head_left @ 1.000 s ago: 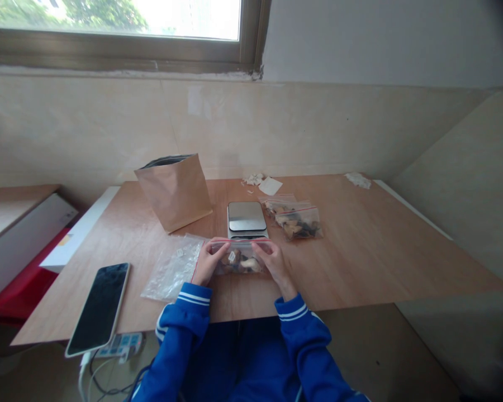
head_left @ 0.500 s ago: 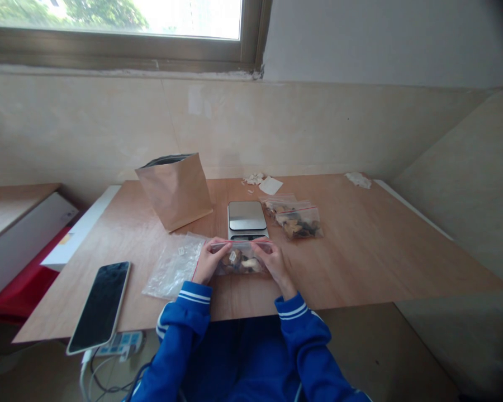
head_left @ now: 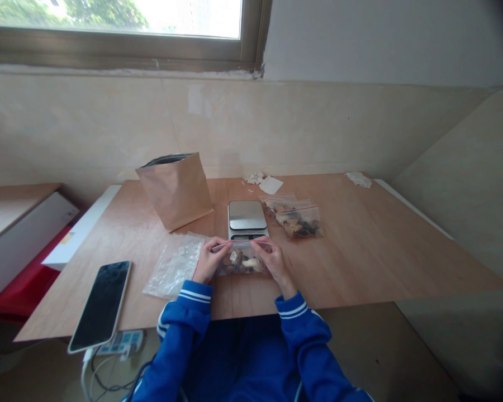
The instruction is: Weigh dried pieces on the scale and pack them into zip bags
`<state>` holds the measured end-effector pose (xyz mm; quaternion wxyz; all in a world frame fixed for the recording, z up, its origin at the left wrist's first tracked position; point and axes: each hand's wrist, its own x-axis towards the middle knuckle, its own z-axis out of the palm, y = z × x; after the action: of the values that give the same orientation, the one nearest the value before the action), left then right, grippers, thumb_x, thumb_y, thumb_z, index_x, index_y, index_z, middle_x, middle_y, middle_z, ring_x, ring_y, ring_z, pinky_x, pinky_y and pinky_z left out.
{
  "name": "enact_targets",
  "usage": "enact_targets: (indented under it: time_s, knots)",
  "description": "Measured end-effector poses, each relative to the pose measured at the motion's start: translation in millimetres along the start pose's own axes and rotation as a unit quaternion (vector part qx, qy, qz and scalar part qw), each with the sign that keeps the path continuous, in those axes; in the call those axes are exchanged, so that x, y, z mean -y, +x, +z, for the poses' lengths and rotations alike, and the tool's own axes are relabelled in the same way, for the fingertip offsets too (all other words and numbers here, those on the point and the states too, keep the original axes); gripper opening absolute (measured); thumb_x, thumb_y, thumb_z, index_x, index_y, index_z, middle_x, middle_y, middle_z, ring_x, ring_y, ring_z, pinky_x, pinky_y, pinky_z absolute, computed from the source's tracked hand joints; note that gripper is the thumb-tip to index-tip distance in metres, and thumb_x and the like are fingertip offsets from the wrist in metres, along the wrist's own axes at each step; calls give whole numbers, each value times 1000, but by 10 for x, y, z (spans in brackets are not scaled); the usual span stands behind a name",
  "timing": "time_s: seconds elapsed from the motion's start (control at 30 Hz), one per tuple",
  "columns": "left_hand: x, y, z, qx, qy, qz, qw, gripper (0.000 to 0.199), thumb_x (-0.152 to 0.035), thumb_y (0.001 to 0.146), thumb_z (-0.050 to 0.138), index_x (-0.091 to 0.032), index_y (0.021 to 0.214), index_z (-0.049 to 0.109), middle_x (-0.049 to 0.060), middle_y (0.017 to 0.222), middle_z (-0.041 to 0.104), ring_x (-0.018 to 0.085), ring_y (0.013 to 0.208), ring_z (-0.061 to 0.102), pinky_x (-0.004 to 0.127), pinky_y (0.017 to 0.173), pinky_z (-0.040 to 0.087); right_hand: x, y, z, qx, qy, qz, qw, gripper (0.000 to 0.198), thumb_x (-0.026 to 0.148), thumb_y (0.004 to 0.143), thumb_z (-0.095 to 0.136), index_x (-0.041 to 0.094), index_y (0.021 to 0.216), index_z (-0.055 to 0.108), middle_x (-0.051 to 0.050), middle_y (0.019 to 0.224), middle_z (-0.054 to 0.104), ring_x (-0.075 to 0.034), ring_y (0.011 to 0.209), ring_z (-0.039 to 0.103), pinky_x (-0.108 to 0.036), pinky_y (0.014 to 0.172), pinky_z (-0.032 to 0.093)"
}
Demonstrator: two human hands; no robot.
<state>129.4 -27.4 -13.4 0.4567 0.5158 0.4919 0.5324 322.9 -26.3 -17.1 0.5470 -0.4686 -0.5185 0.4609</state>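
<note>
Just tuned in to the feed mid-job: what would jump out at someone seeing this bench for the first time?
First the two hands in blue sleeves at the near edge of the table: left hand and right hand pinch the top strip of a small filled zip bag. Right behind it sits a steel-topped scale, with a brown paper bag standing to its left and two more filled zip bags lying to its right.

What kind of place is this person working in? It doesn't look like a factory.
Probably a plain room at home or a small workshop used for packing by weight. A plywood table stands against a tiled wall under a window, with a small digital scale, a brown paper bag and filled zip bags on it.
</note>
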Motion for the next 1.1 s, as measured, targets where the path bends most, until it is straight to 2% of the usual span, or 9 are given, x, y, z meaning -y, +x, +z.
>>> enact_targets:
  time_s: [0.2,0.4,0.63,1.1]
  knots:
    - [-26,-5,16,23,-15,-26,999,30,-45,75,74,-15,82,71,2,74,69,16,71,62,25,67,46,-13,14,4,-10,4,-13,1000,26,46,76,72,20,77,68,-1,74,67,-17,72,62,-27,69,50]
    - [-60,-14,5,39,3,-13,999,29,-43,78,72,-16,88,73,4,82,71,17,76,63,26,70,47,-10,23,18,-17,3,-25,1000,25,46,76,72,22,77,68,-1,75,66,-17,73,63,-29,70,51]
    - [-78,-24,24,37,21,14,999,28,-43,77,73,-15,78,72,3,76,66,16,72,60,25,66,45,-19,14,29,40,26,6,999,30,49,73,74,20,79,69,-2,74,67,-17,69,63,-28,65,51]
    - [-82,-28,28,55,5,13,998,25,-41,76,72,-16,75,70,2,75,65,15,70,58,25,65,44,-38,-6,49,45,36,2,998,22,43,75,75,21,77,70,-1,75,68,-16,71,63,-27,67,50]
